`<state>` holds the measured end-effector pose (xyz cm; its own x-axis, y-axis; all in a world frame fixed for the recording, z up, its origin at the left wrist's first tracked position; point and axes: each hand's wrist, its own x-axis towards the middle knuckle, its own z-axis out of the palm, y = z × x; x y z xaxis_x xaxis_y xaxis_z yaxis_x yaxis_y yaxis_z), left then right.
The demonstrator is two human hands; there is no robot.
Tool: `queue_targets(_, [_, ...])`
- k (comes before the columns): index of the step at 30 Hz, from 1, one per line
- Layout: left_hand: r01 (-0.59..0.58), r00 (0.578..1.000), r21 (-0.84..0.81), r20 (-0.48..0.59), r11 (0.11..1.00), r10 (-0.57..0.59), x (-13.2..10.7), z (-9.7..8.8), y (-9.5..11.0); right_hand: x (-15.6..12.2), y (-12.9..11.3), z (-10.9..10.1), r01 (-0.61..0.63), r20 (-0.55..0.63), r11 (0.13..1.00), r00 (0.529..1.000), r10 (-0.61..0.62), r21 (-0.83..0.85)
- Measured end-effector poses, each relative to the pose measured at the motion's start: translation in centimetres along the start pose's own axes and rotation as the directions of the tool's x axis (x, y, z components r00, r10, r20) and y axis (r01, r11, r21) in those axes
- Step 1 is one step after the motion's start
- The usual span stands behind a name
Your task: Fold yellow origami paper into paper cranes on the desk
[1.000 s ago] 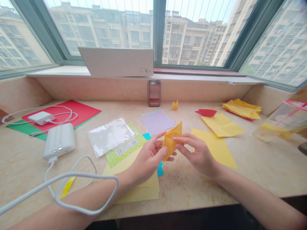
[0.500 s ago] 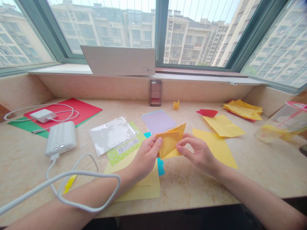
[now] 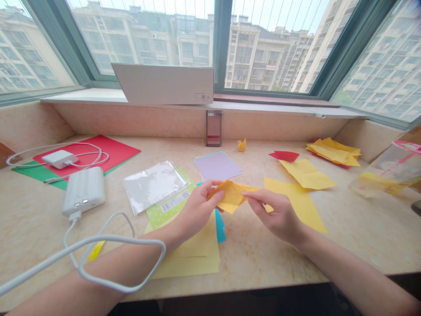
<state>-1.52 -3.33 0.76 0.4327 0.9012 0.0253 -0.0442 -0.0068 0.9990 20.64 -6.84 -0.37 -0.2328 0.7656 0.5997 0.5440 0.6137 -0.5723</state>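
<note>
Below a wide window (image 3: 220, 48) stretches my stone-patterned desk (image 3: 263, 259), with a white box (image 3: 164, 83) on the sill behind it. To my left, a red sheet (image 3: 121, 149) overlaps a green sheet (image 3: 33, 173). Far to my right, a clear plastic container (image 3: 375, 171) with a pink rim tilts. Pale yellow sheets (image 3: 194, 263) lie partly under my left forearm, and a brighter yellow sheet (image 3: 302, 208) lies beyond my right hand (image 3: 276, 213).

My hands are slightly apart, joined only by the folded yellow paper (image 3: 233, 197) — it is up over the middle of the desk. My left hand (image 3: 200, 208) clamps one end between thumb and fingers; my right pinches the other end with its fingertips.

A shiny plastic sleeve (image 3: 154, 184) lies past my left hand, with a white power bank (image 3: 83, 191) farther left. Just ahead of the paper is a purple sheet (image 3: 217, 166). Smaller are a red folded piece (image 3: 284, 155) and — smallest — a yellow folded bird (image 3: 242, 145) near the back wall.
</note>
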Motion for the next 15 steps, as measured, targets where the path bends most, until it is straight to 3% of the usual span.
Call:
queue_targets(2, [0.012,0.999,0.144,0.046,0.99,-0.019,0.4,-1.0,0.1,0.1,0.2,-0.7,0.052,-0.094,0.997,0.994,-0.057,-0.053])
queue_targets(4, [0.015,0.988,0.251,0.144,0.968,-0.053,0.6,-1.8,0.2,0.3,0.3,-1.3,0.129,-0.11,0.989,0.985,-0.136,-0.073])
queue_targets(7, [-0.016,0.956,0.362,0.279,0.932,-0.092,0.6,-2.4,0.3,0.4,0.1,-1.6,0.279,0.134,0.96,0.953,-0.272,-0.034])
queue_targets(10, [-0.058,0.932,0.37,0.354,0.927,-0.083,0.5,-2.5,0.4,0.3,-0.3,-1.1,0.356,0.412,0.935,0.852,-0.324,0.0])
queue_targets(12, [-0.084,0.927,0.354,0.37,0.932,-0.057,0.4,-2.4,0.4,0.2,-0.5,-0.8,0.381,0.468,0.924,0.822,-0.324,-0.03])
queue_targets(15, [-0.093,0.944,0.324,0.328,0.941,-0.02,0.5,-2.3,0.1,0.1,-0.4,-0.6,0.39,0.438,0.916,0.843,-0.313,-0.097])
